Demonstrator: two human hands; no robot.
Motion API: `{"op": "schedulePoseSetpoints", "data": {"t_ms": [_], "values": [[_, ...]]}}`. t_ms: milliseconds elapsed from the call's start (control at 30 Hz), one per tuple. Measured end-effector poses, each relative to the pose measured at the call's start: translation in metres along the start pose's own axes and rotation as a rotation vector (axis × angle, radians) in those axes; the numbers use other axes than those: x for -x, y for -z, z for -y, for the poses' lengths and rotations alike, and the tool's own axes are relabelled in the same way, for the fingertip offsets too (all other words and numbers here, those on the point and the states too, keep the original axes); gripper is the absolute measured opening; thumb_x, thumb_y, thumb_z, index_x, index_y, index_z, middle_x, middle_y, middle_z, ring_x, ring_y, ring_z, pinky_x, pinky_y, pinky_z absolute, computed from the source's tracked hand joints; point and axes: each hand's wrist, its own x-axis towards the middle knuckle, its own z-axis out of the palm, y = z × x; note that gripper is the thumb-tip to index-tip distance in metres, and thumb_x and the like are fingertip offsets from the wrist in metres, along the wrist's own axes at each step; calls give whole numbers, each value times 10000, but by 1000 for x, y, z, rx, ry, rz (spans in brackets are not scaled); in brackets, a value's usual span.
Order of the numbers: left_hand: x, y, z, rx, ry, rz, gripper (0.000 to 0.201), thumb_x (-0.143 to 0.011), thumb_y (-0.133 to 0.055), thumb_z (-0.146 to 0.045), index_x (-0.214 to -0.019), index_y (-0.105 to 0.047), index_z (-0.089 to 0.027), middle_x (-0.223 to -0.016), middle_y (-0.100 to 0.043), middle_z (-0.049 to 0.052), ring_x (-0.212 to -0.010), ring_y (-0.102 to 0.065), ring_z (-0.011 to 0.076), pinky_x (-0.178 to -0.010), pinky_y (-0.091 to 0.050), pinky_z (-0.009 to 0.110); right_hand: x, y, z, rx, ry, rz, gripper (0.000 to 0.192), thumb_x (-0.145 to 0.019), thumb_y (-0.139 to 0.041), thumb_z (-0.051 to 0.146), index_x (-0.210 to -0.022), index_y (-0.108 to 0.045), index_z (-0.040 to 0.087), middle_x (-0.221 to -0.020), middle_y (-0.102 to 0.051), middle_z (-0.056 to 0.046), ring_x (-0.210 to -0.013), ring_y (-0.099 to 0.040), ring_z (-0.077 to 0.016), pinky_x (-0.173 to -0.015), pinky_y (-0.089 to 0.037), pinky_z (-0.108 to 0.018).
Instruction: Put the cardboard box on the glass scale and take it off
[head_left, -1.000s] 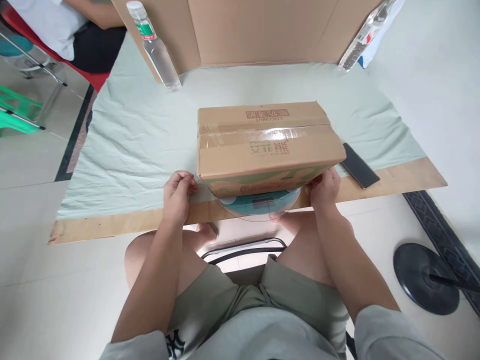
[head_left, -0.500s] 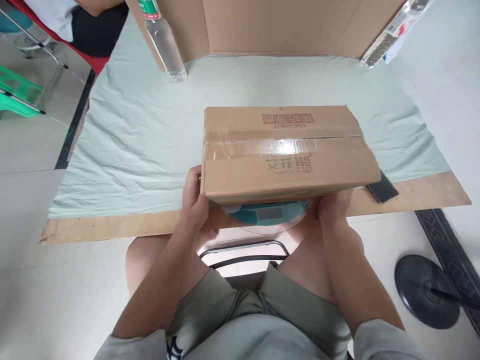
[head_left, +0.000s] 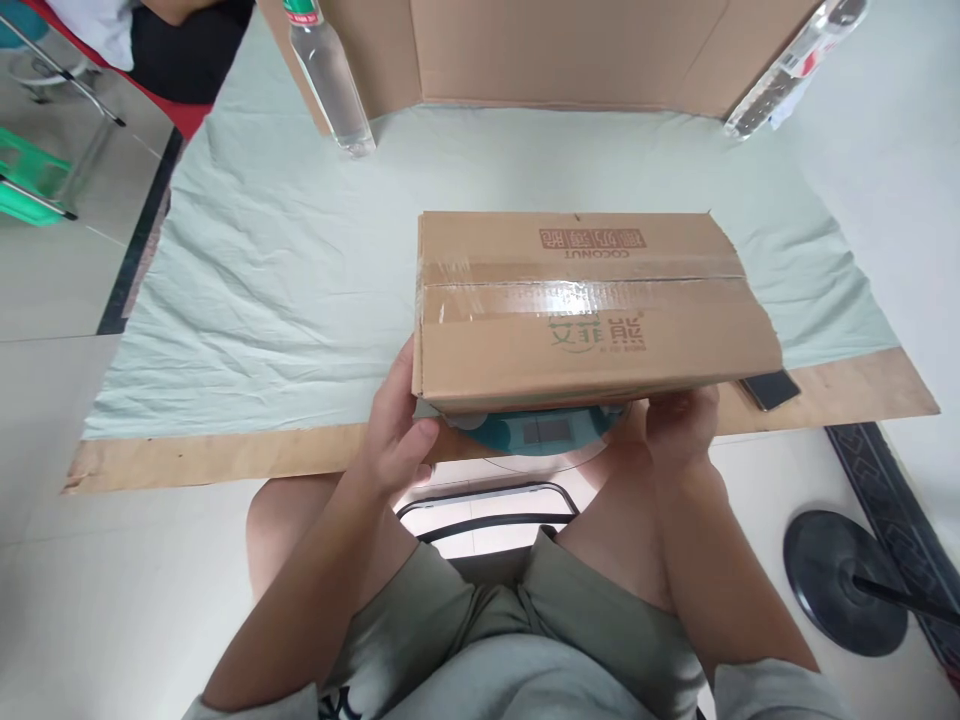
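Observation:
A taped brown cardboard box (head_left: 585, 300) with green and red print fills the middle of the view. My left hand (head_left: 394, 435) grips its near left bottom corner. My right hand (head_left: 679, 425) grips its near right bottom edge, fingers under the box. Below the box's near edge shows a round teal scale (head_left: 536, 430) with a clear rim and a dark display. The box hides most of the scale, and I cannot tell whether it rests on it.
A pale green cloth (head_left: 247, 290) covers a cardboard sheet (head_left: 210, 455) on the floor. A clear water bottle (head_left: 330, 80) stands at the back left, another bottle (head_left: 787, 70) at the back right. A black phone (head_left: 769, 388) peeks out beside the box. A black round stand base (head_left: 844, 585) is at the right.
Both hands closed in on the box's near corners and lifted or tilted its near edge up toward me. The box now covers most of the phone and more of the scale.

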Motion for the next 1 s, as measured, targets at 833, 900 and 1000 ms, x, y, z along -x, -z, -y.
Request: {"op": "schedulePoseSetpoints", "data": {"t_ms": [833,900,1000], "values": [[-117,18,-23,-14,188,82,856,-713,-846,-697,-1396,-543,-282,-1573,-558,85,-1530,-441,392,-1195,-503,493,-92,-54,59,79,105,382,484,-783,-752,367,-1243,-603,392,-1134,-684,7,-1135,-674,-237,-872,-645,-395],[-145,23,-17,21,214,32,852,-702,-894,-622,-1395,-534,-280,-1543,-586,59,-1512,-444,373,-1212,-480,513,-121,-76,61,70,74,374,484,-787,-738,271,-1237,-602,383,-1076,-672,14,-1089,-674,-221,-810,-639,-355],[-174,27,-11,117,306,-93,792,-693,-960,-405,-1363,-556,-284,-1418,-668,28,-1472,-489,353,-1198,-491,526,-150,-98,60,36,54,370,463,-818,-683,172,-1232,-612,366,-1083,-669,27,-1022,-668,-182,-773,-612,-315]]}}
